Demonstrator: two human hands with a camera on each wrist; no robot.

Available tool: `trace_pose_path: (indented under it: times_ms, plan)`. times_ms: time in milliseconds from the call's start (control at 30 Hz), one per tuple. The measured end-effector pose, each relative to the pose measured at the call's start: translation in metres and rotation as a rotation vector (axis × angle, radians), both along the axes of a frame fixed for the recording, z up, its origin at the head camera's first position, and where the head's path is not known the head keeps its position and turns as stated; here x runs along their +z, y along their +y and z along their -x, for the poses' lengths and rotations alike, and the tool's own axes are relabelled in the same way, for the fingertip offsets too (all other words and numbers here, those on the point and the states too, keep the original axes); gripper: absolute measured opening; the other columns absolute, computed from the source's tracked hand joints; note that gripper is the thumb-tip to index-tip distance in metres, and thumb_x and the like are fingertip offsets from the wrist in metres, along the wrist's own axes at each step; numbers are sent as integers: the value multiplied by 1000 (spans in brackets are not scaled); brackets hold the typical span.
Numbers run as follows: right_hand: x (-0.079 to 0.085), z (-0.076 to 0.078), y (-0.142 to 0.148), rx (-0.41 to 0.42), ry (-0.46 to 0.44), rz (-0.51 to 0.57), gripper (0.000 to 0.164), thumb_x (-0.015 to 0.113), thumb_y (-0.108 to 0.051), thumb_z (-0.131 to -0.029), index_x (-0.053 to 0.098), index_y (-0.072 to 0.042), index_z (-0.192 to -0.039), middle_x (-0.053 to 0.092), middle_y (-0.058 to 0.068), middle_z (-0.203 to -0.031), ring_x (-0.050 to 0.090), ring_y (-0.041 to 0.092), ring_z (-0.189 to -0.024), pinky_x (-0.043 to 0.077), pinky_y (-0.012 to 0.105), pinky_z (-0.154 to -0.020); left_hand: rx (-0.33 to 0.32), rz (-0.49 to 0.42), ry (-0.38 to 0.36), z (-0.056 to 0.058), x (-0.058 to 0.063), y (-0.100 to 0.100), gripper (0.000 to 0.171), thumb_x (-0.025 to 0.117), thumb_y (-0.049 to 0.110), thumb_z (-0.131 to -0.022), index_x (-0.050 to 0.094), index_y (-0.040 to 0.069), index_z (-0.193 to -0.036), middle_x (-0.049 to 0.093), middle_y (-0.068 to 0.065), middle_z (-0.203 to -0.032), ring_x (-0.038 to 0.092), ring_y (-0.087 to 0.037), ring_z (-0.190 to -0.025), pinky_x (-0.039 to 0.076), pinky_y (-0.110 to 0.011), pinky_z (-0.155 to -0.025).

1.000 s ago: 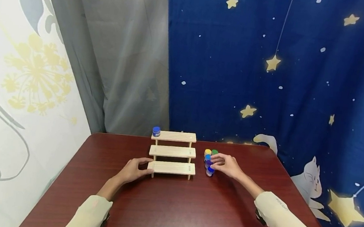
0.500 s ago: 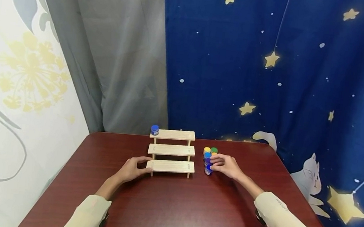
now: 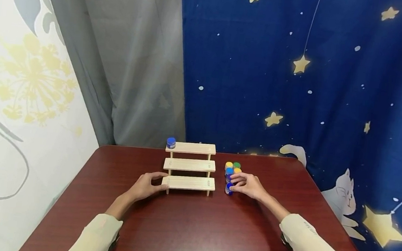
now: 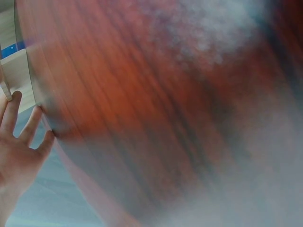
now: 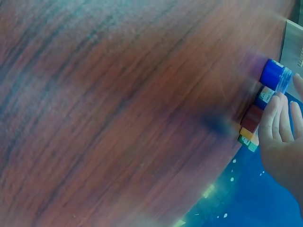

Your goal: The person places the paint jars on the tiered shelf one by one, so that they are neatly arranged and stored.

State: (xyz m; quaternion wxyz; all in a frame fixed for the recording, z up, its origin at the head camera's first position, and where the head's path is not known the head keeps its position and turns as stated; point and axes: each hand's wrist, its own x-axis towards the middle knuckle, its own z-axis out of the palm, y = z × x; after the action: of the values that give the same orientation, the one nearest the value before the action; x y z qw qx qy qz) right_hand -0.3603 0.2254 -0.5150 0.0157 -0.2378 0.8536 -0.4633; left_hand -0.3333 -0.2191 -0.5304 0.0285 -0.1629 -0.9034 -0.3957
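By the right hand (image 3: 248, 185), the front jar (image 3: 229, 189), blue-capped, is grasped between thumb and fingertips, at about 3 o'clock from the shelf's bottom tier. By the left hand (image 3: 145, 186), the shelf (image 3: 188, 182) is gripped at the 9 o'clock end of that tier, thumb below and fingers above. The shelf, of pale wood in three steps, is set upright on the table.

Just beyond the front jar, toward 12 o'clock, a dark blue jar (image 3: 229, 178) is partly covered by the fingers. Behind it a light blue jar (image 3: 229, 172) is seen, then a yellow jar (image 3: 228, 166). Toward 1 o'clock, an orange jar (image 3: 237, 170) and a green jar (image 3: 237, 165) are grouped close by.

On the shelf's top tier, at 11 o'clock, another blue jar (image 3: 171, 143) is placed upright. The red-brown table (image 3: 182, 230) is backed by a grey curtain (image 3: 138, 53) at 11 o'clock and a starry blue curtain (image 3: 251, 65) at 1 o'clock. Both forearms are partly covered by pale sleeves (image 3: 315, 244).
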Motion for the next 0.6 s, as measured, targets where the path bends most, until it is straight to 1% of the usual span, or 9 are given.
trace_pose_path:
  times_ms: [67,200,333,467,600]
  plan:
    - [-3,0,0,10,-8,-1,43,88,-8,-85,70,8,-121,76,20,-105,76,27,-85,61,26,-78,2,-1,1,0,0,0,49,84,36,-89,71,18,-133,70,-10,-132,61,-29,-129,49,-52,-105]
    - [-7,1,-1,38,-12,-8,44,87,-8,-85,69,9,-122,75,22,-107,77,26,-85,61,28,-77,-7,-1,13,1,0,0,48,84,36,-90,72,17,-132,71,-10,-130,63,-29,-128,50,-51,-104]
    - [-9,-1,-2,57,-49,-5,45,87,-7,-85,69,8,-123,74,24,-110,77,26,-87,62,30,-77,-11,-3,16,2,0,0,48,84,35,-90,72,17,-132,72,-9,-129,63,-28,-127,50,-51,-104]
    - [-11,-3,-5,64,-102,8,44,86,-6,-85,69,7,-124,74,25,-111,77,28,-90,62,31,-77,-9,-5,15,2,0,0,49,84,36,-90,72,16,-133,72,-8,-129,63,-28,-127,50,-51,-104]
    - [-12,-5,-9,58,-131,24,41,83,-1,-87,68,8,-124,74,27,-111,76,34,-91,62,34,-73,-8,-5,7,2,0,0,49,84,35,-90,71,16,-133,72,-8,-129,63,-28,-127,50,-51,-103]
